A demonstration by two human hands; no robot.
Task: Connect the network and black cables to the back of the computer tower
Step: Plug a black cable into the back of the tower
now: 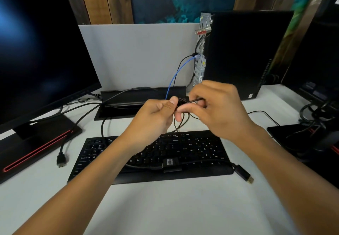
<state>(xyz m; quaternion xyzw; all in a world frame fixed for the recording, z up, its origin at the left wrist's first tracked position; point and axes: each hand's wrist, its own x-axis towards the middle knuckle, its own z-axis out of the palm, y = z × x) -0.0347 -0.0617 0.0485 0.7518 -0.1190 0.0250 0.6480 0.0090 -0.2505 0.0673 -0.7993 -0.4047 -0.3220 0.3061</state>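
Observation:
The black computer tower [244,51] stands at the back right, its metal rear panel [200,51] facing left. A blue network cable [176,73] is plugged into that panel, with a black cable [180,64] plugged in just above it. Above the keyboard, my left hand [156,117] and my right hand [218,106] both pinch a thin black cable [180,123], which loops down between them. Its plug is hidden by my fingers.
A black keyboard [150,159] lies under my wrists, with a black cable and its plug [244,174] across it. A monitor [36,55] stands at the left, a loose plug [61,159] beside its base. A cable tray [128,97] sits behind. More cables are at the right.

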